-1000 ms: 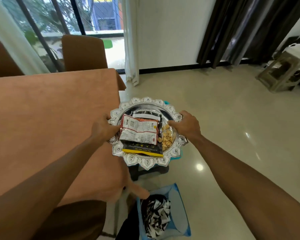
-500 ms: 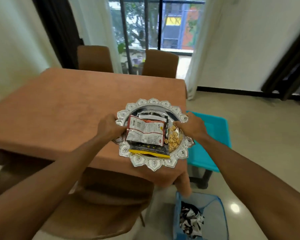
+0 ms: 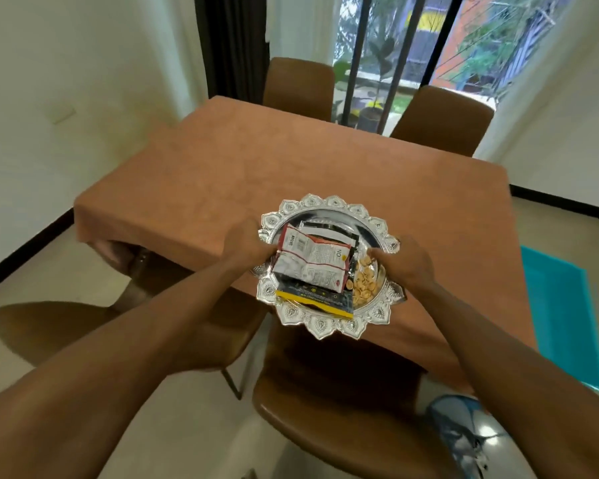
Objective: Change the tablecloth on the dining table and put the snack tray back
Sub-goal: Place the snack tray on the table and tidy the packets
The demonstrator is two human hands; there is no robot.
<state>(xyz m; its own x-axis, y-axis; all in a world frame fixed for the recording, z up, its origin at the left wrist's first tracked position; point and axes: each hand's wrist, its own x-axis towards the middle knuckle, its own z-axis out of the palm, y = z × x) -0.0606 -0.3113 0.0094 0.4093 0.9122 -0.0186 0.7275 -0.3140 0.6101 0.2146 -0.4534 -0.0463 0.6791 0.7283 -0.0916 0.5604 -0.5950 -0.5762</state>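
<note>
Tablecloth (image 3: pixel 308 167) edge under snack tray (image 3: pixel 329 328), left hand (image 3: pixel 244 245), right hand (image 3: pixel 410 266) gripping rim

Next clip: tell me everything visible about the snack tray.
The snack tray is round, shiny and silver, metal by its look, with a scalloped rim of embossed petals. It carries printed snack packets and, on its right, loose pale nuts. The left hand grips its left rim, the right hand its right rim. It is roughly level over the near edge of the brown tablecloth; contact with the cloth cannot be told.
</note>
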